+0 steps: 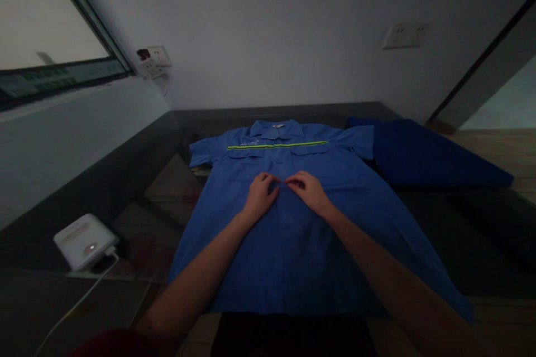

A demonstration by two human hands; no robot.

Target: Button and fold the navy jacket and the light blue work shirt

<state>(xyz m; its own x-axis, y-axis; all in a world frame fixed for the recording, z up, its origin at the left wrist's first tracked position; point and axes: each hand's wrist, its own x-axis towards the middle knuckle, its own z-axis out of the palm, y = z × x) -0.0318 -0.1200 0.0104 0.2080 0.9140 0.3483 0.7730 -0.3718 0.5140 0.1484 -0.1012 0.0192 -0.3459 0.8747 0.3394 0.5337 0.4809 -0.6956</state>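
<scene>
A blue short-sleeved work shirt (268, 245) lies spread face up on the dark table, its collar toward the wall and its hem toward me. A yellow-green stripe crosses the chest above two flap pockets. My left hand (263, 194) and my right hand (309, 189) meet at the front placket, just below the pockets. Both pinch the shirt's front edge there with thumb and fingers, the tips almost touching. Any button between the fingertips is too small and dim to make out.
Folded dark blue cloth (435, 153) lies to the right, by the shirt's sleeve. A white box-shaped device (86, 240) with a white cable (79, 301) sits at the left. Wall sockets (405, 35) and a plugged-in adapter (151, 67) are on the wall behind the dark table (146, 122).
</scene>
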